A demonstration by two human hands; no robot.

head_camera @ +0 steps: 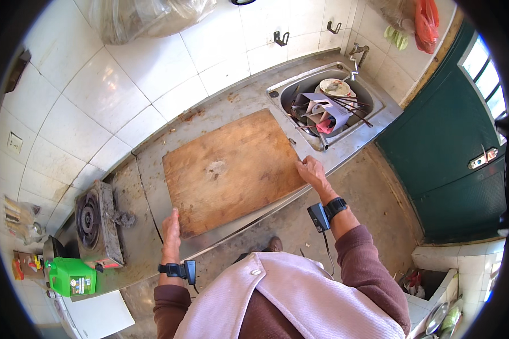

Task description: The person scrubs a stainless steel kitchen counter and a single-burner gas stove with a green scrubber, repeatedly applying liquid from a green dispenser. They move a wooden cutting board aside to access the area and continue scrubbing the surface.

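A worn wooden cutting board [237,173] lies at a slant on the metal countertop [150,186], near its front edge. At the board's left edge is my left hand [171,231], its fingers along the side. My right hand [311,169] grips the right edge near the front corner, with the fingertips partly hidden. Pale scuffs mark the board's middle. To the right, a steel sink [285,95] holds plates [335,87], chopsticks [352,108], a grey slotted utensil holder [322,106] and a pink cloth [324,126].
A grimy gas stove [95,224] and a green plastic jug [73,277] stand at the left. A faucet [354,70] rises behind the sink. A green door [445,140] is at the right. Plastic bags [148,19] hang above the counter.
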